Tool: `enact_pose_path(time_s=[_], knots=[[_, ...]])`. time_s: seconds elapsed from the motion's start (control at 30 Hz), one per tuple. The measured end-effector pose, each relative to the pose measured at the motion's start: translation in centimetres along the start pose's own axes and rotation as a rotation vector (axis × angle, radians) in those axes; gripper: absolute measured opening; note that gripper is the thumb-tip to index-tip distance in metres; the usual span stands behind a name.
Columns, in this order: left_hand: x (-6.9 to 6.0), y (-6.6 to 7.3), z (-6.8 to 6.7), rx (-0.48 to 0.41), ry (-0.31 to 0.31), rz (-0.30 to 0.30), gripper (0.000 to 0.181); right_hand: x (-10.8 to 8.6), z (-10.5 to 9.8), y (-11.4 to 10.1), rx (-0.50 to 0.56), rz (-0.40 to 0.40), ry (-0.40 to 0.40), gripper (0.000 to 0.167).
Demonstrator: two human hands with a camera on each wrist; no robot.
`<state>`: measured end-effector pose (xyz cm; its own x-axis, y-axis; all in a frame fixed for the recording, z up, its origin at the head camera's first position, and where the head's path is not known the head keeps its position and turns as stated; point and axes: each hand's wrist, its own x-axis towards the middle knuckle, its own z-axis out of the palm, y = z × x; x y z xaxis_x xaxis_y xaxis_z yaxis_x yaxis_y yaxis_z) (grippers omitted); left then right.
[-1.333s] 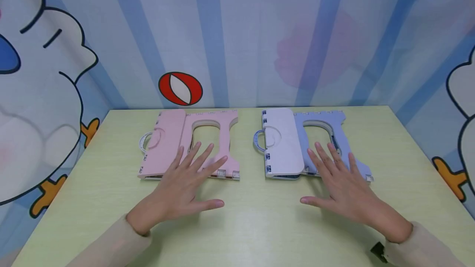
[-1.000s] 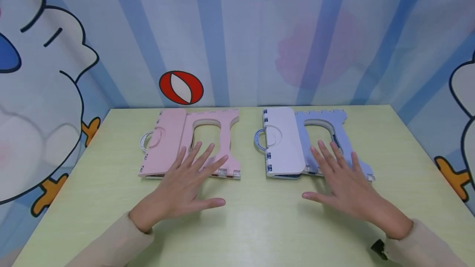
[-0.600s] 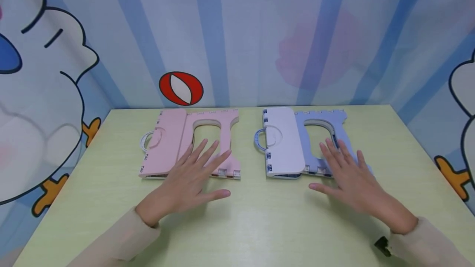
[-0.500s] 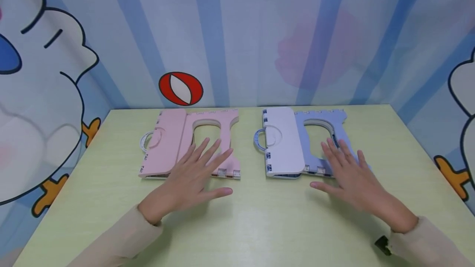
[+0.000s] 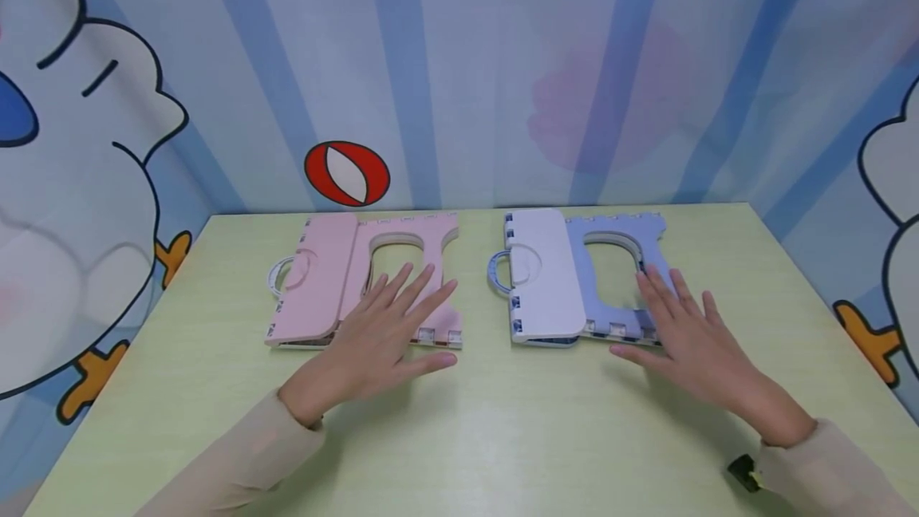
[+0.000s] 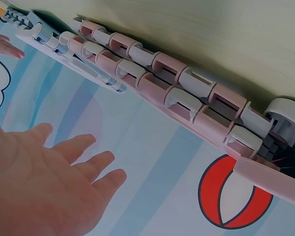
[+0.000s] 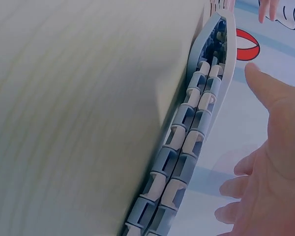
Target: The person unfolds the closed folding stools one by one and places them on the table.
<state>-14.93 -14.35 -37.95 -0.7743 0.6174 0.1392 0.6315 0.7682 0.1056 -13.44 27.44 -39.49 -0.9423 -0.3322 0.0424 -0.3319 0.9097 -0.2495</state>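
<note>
Two folded plastic stools lie flat, side by side. The pink folding stool (image 5: 319, 286), with a white loop handle on its left, is at the left; the white and blue folding stool (image 5: 547, 294), with a blue loop handle, is at the right. My left hand (image 5: 366, 345), fingers spread, hovers over the near right part of the pink stool. Over the near right corner of the other stool is my right hand (image 5: 707, 353), also spread. Both hands hold nothing and hide parts of the stools. In the wrist views, hinge rows on the pink stool (image 6: 152, 88) and the blue one (image 7: 187, 123) face the cameras.
A pale green-yellow table (image 5: 495, 437) carries both stools near its far edge. Behind it hangs a striped blue backdrop (image 5: 467, 70) with cartoon figures and a red and white ball (image 5: 369, 174). A small dark object (image 5: 744, 473) sits by the right sleeve.
Both hands have drifted to the right and slightly away from me, fingers still spread. The stools have stayed in place.
</note>
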Motion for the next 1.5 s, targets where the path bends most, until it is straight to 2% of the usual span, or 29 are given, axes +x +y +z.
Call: enact_pose_path(time_s=[0.37,0.67,1.17,1.5], knots=[[0.8,0.3,0.1,-0.073,-0.039,-0.033,0.087,-0.4,0.0,0.9,0.063,0.053,-0.056,0.108],[1.9,0.7,0.0,-0.076,-0.025,-0.008,0.088,-0.8,0.2,1.7,0.037,0.071,-0.06,0.108],[4.5,1.6,0.6,-0.099,-0.056,-0.025,0.088,-1.5,0.3,2.5,0.057,0.087,-0.069,0.107],[5.7,1.6,1.0,-0.1,-0.071,-0.033,0.085,-1.8,0.2,2.9,0.062,0.098,-0.074,0.105]])
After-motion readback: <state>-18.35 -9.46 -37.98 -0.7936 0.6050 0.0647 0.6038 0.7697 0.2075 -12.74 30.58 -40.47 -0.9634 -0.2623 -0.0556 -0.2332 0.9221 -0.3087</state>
